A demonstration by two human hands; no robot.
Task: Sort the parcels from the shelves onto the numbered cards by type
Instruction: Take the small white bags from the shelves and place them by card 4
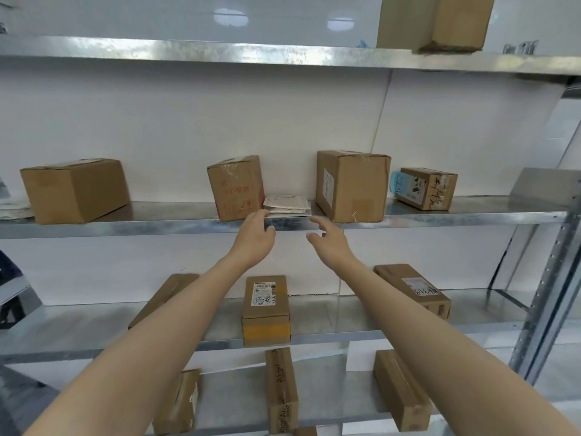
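A small stack of flat white envelope parcels (286, 204) lies on the middle shelf (157, 226) between a red-printed cardboard box (236, 187) and a taller box (351, 185). My left hand (256, 236) reaches up at the shelf edge, its fingertips touching the front left of the stack. Just to the right, my right hand (327, 237) is raised with fingers spread and relaxed, below the stack's right corner and holding nothing. No numbered cards are in view.
More cardboard boxes stand on the middle shelf at the left (75, 189) and right (427, 187). A labelled box (266, 309) and others sit on the lower shelves. One large box (435, 22) is on the top shelf. A metal upright (547, 297) runs down the right.
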